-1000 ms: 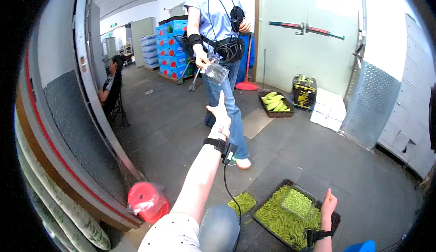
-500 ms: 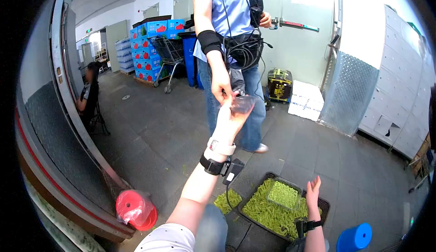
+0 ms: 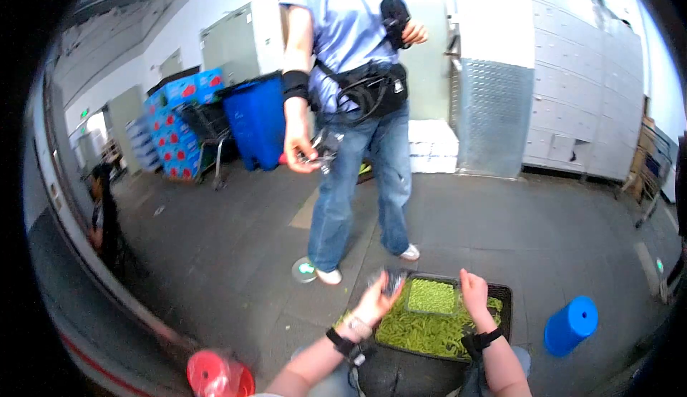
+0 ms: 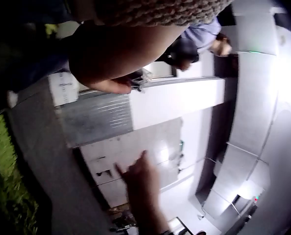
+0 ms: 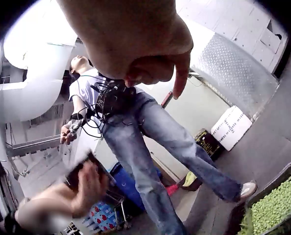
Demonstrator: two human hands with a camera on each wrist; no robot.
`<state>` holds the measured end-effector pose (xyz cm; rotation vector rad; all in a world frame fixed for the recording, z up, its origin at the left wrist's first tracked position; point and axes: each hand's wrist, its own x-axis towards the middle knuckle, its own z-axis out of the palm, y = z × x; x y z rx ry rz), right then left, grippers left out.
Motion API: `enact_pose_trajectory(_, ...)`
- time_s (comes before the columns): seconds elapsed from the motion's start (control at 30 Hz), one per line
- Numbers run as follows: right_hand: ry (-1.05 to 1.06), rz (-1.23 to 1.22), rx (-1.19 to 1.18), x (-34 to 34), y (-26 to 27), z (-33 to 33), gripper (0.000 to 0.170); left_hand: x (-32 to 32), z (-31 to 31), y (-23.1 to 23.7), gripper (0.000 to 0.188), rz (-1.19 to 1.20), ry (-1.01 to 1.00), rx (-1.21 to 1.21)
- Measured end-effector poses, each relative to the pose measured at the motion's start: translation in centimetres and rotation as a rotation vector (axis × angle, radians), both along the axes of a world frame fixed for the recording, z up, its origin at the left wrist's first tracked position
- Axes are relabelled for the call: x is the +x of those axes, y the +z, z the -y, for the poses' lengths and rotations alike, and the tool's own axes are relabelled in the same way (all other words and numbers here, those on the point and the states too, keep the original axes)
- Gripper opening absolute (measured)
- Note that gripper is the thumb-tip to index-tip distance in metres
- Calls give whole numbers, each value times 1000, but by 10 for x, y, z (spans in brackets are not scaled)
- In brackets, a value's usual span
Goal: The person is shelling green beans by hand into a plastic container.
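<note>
Low in the head view, my left hand (image 3: 376, 302) holds a small dark packet in clear plastic (image 3: 391, 281) by the near left corner of a black crate (image 3: 509, 318). The packet's contents are blurred. Over the crate's right side hovers my right hand (image 3: 478, 295), thumb up, other fingers loosely bent, holding nothing. Green bean pods (image 3: 422, 332) fill the crate, with a clear tub of shelled green beans (image 3: 432, 297) on top. A person in jeans (image 3: 358, 118) stands facing me and holds a clear plastic packet (image 3: 328, 149) in a lowered hand.
A blue upturned bucket (image 3: 571, 325) stands right of the crate. At lower left is a red one (image 3: 218, 375) under plastic film. Behind the person are a blue bin (image 3: 252, 121), a shopping cart (image 3: 207, 125), stacked blue boxes (image 3: 172, 139) and a white box (image 3: 433, 146). Grey lockers (image 3: 580, 89) line the right wall.
My left hand reached up to the standing person's hand, took the dark packet and came back down by the crate. The person's hand has drawn back. The head view has turned right.
</note>
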<state>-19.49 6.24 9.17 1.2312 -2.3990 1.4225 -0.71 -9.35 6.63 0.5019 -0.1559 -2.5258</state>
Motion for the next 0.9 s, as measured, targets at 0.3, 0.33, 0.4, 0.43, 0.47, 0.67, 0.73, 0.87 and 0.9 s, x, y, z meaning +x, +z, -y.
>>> enact_pose_trajectory(0.3,297,-186,19,9,-47,10,45,-30,-57,-31,26,40,-342,-91)
enact_pose_trajectory(0.33,334,-129,0,9,-62,15,43,-31,-57,-29,25,-19,-436,-73)
enact_pose_trajectory(0.4,492,365,76,39,-88,15,47,-37,-64,-18,23,88,-397,-75)
enact_pose_trajectory(0.43,389,2,5,57,-92,24,42,-46,-61,-38,22,-12,-396,-20)
enact_pose_trajectory(0.47,363,-73,15,70,-93,23,39,-62,-59,-67,22,-112,-393,33)
enact_pose_trajectory(0.67,265,-129,153,126,-95,9,20,-116,-25,-175,20,-64,-170,55)
enact_pose_trajectory(0.73,208,-194,190,127,-91,-8,16,-71,-37,-65,16,-54,-144,96)
enact_pose_trajectory(0.87,-55,-274,345,115,-69,-64,19,-58,-22,-25,11,39,-110,74)
enact_pose_trajectory(0.9,-110,113,416,105,-25,-66,21,-53,-18,-19,11,6,-134,58)
